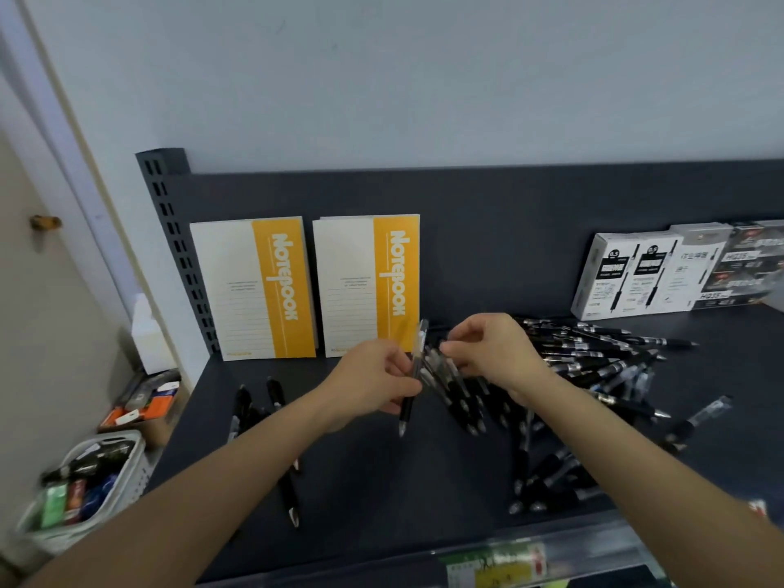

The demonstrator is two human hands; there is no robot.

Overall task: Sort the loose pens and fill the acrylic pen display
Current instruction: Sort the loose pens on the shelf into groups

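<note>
Dark shelf (pixel 373 481), head view, both bare forearms reaching in over it. Left hand (pixel 373 388) fingers curled, pinching one black pen (pixel 412 375) between thumb and fingertips; pen held near upright above the shelf, clear clip end up in front of the right notebook (pixel 367 286), tip pointing down. Right hand (pixel 496 354) just beside it, fingers curled, thumb and forefinger closed at the top of a fanned bunch of pens (pixel 460 396) that hangs tips-down under the palm; blurred, exact grip hard to read. Hands close, not touching. Big loose pile of pens (pixel 594 354) lies on the shelf right of the right hand, mostly black with silver bands. Smaller group of pens (pixel 547 481) near the front edge under the right forearm. A few pens (pixel 254 405) lie on the left part of the shelf, partly behind the left forearm. Left notebook (pixel 254 290) and the right one lean upright against the back panel, side by side, white and yellow covers. Pen boxes (pixel 628 273) stand in a row at back right. Slotted post (pixel 169 231) at the shelf's left end. White basket (pixel 127 456) with mixed items lower left, off the shelf
</note>
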